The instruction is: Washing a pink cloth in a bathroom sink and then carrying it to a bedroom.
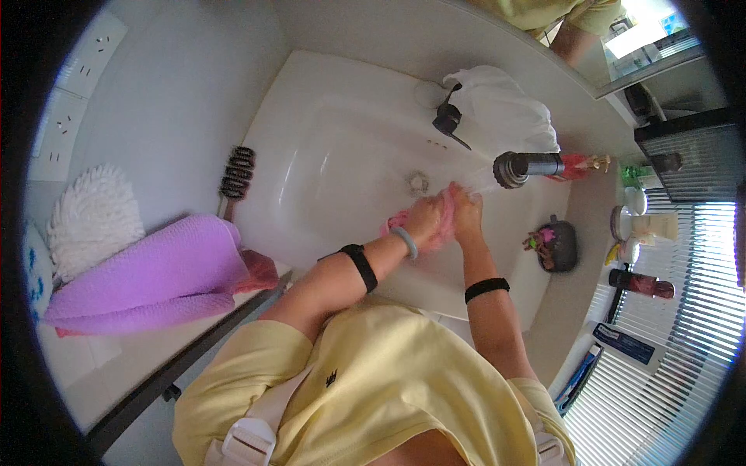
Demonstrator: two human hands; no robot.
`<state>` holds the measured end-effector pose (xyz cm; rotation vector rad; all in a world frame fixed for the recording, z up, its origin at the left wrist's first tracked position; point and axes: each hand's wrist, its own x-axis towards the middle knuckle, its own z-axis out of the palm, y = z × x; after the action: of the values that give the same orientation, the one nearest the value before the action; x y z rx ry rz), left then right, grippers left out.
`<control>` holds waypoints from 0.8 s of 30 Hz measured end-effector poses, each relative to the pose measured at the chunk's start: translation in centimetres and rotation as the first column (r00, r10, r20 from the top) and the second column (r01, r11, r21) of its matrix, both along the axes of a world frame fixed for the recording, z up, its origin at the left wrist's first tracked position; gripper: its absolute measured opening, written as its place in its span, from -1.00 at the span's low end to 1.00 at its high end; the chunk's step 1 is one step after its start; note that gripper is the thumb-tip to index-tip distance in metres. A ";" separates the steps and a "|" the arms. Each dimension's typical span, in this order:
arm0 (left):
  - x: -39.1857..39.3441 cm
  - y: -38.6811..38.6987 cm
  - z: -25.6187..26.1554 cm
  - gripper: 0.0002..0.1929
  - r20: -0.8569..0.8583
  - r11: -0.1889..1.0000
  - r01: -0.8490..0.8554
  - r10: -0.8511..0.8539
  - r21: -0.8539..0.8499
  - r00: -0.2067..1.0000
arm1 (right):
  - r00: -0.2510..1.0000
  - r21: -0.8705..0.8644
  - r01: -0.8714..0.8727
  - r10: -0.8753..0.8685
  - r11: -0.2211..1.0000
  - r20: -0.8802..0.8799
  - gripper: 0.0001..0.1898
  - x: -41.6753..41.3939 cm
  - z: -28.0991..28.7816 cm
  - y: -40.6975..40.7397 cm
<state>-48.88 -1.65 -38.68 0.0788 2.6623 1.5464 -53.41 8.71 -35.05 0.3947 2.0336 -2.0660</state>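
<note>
Both of my hands are over the white washbasin [326, 134], gripping a wet pink cloth [447, 218] between them. My left hand [424, 216] has its fingers closed around the cloth, with a loose fold hanging out on its left side. Close beside it, my right hand [468, 212] holds the cloth's other part near its upper end. Water sprays from the tap head [511, 170], just above and right of my right hand. The drain [417, 183] lies up and left of the hands.
A white cloth [501, 108] and a black strap-like item [448, 118] lie on the basin's back rim. A hairbrush [238, 175] and a purple towel [157, 274] are at left. A dark dish [558, 244] with small items sits on the right rim, near shelved bottles.
</note>
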 end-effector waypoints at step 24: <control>-3.1 -5.7 15.6 -0.73 0.057 0.717 0.390 -0.512 0.577 0.857 | 0.788 0.066 -0.614 0.615 0.787 -0.004 -0.44 0.8 6.8 4.0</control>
<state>-51.95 -7.37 -23.10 0.5219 1.7621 1.9294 -52.63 12.66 -28.24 -0.2723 1.8934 -1.6029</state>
